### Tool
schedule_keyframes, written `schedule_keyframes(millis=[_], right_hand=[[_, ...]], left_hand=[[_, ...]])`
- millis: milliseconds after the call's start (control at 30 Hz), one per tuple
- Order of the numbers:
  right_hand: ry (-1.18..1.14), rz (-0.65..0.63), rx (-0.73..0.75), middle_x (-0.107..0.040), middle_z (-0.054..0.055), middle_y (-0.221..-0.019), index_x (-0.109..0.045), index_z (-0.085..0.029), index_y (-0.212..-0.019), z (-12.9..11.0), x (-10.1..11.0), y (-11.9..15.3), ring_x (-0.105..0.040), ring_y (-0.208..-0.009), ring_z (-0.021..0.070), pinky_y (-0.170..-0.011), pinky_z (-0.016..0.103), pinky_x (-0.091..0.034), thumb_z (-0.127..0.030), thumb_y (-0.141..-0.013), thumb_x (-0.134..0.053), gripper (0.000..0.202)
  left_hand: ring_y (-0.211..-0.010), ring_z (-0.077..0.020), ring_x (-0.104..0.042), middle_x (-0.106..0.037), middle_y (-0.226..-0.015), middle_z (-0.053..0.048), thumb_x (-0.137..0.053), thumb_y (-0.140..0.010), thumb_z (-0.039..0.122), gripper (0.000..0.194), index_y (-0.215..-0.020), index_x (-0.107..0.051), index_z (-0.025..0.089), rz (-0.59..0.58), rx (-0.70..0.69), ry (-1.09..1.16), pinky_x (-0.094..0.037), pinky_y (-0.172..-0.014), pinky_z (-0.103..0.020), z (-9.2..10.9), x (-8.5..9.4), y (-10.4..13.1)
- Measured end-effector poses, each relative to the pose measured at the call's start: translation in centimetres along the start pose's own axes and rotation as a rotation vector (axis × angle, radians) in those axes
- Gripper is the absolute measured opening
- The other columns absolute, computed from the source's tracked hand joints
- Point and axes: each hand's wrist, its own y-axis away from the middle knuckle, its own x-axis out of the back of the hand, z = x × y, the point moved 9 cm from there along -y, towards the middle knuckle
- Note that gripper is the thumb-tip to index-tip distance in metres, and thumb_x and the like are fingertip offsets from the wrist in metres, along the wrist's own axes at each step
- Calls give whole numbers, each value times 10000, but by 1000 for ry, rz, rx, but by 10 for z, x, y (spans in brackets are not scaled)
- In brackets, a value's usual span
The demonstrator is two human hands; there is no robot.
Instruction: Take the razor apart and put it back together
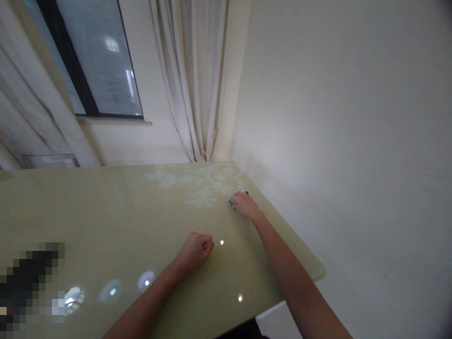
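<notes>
Table is bordered by wall & curtain. L. hand is fisted, contents hidden; sm. dark item is held by part-curled R. hand.

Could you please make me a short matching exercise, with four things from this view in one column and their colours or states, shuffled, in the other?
1. Left hand
2. Right hand
3. Tabletop
4. Window frame

A. Yellowish green and glossy, with a pale leafy pattern
B. Curled into a fist
C. Black
D. At a small, partly hidden object

Right pairs: 1-B, 2-D, 3-A, 4-C
</notes>
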Motion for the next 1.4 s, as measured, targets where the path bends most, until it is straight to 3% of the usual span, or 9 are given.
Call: schedule_keyframes(millis=[267,500,633,900,1033,1167,1233,1300,1400], right_hand=[[29,-137,54,-731,114,-1172,-778,-190,-1157,6,-3,-24,-681,-1065,238,-896,278,-480,-165,-854,-772,304],[0,-103,91,-746,118,-1094,-786,-159,-1086,-11,2,-19,-688,-975,228,-849,282,-495,-173,-826,-757,262],[-18,-34,124,-753,113,-1047,-786,-169,-1018,-47,11,-23,-686,-936,236,-818,294,-502,-210,-813,-749,212],[-80,-70,317,-767,100,-1069,-778,-187,-1017,-176,-4,-67,-697,-938,238,-764,281,-514,-317,-789,-796,263],[-73,-134,345,-780,91,-968,-784,-172,-955,-196,-23,-72,-703,-855,222,-712,267,-503,-279,-780,-810,206],[-132,21,320,-729,140,-1222,-727,-148,-1219,-157,-13,-52,-672,-1077,245,-869,293,-508,-394,-829,-831,472],[-201,175,165,-734,111,-1190,-718,-173,-1245,-106,5,-33,-667,-1077,217,-911,285,-491,-368,-907,-759,393],[-242,304,-130,-745,68,-1134,-748,-215,-1165,-37,21,-9,-670,-1051,188,-905,255,-477,-297,-944,-700,240],[-224,396,-405,-734,136,-1130,-744,-163,-1131,42,35,26,-674,-1034,229,-867,296,-481,-204,-997,-549,240]], left_hand=[[-509,-106,-264,-278,-528,58,-477,-806,168,293,-578,-299,214,-54,-2,-159,-176,-583,-292,-2,9,-3],[-545,-134,-323,-367,-547,32,-476,-895,335,341,-595,-363,218,-8,84,-253,-166,-593,-311,-11,16,-2],[-577,-144,-414,-483,-607,14,-421,-953,414,347,-663,-415,223,84,146,-255,-221,-600,-290,-19,28,-5],[-559,-142,-412,-463,-571,21,-434,-934,342,338,-622,-451,212,70,212,-301,-217,-597,-293,-39,40,-3],[-557,-147,-432,-483,-574,11,-447,-948,308,339,-628,-493,205,28,227,-359,-200,-596,-304,-42,37,0],[-579,-164,-476,-543,-598,-11,-477,-952,337,338,-650,-542,200,-19,229,-408,-195,-603,-312,-39,32,3],[-627,-183,-534,-609,-654,-32,-483,-959,372,332,-693,-580,199,-46,244,-430,-218,-611,-308,-37,31,3],[-702,-208,-604,-680,-742,-54,-466,-976,406,335,-761,-620,199,-83,297,-440,-259,-620,-302,-36,30,1],[-820,-239,-680,-751,-880,-81,-468,-982,390,298,-866,-666,201,-195,344,-433,-346,-653,-303,-25,15,-16]])
